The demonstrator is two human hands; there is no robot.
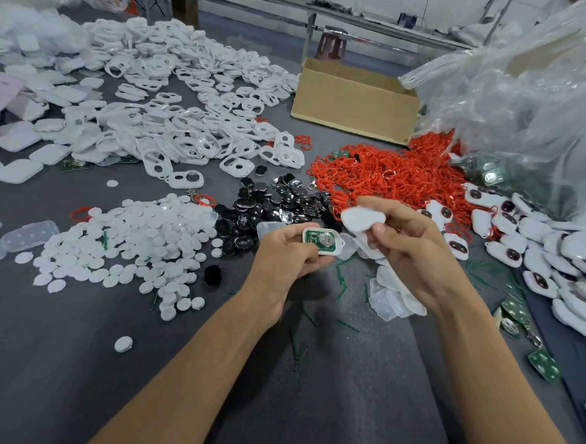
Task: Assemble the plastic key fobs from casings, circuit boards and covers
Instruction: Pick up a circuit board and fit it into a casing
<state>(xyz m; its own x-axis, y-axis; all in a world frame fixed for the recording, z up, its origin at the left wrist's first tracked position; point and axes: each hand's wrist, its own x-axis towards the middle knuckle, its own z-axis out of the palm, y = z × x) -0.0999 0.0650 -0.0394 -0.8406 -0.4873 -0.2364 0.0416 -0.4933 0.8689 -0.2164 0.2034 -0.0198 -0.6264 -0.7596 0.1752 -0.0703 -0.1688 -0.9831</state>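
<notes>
Lying at the far left edge of the grey table point(70, 362) are a few translucent plastic covers point(26, 236). Just beside them spreads a heap of white round discs point(129, 242), and beyond that a broad pile of white casing frames point(170, 125) with cut-out holes. Toward the middle sits a heap of glossy black inserts point(272, 200).

In front of it the left hand point(283, 252) has its fingers curled round a white casing point(321, 240), held open side up. A green circuit board point(318, 238) with a round silver cell is seated in it. Just beside the casing, up and to the right, the right hand point(410, 242) pinches a white back cover point(362, 219) between thumb and fingertips, its other fingers loosely bent. More translucent covers point(390, 296) lie under that wrist.

Behind the hands is a mound of red rings point(390, 173), then an open cardboard box point(354, 102). At the right a large clear plastic bag point(532, 99) slumps over finished key fobs point(557, 245), with loose circuit boards point(543, 364) near the table edge.
</notes>
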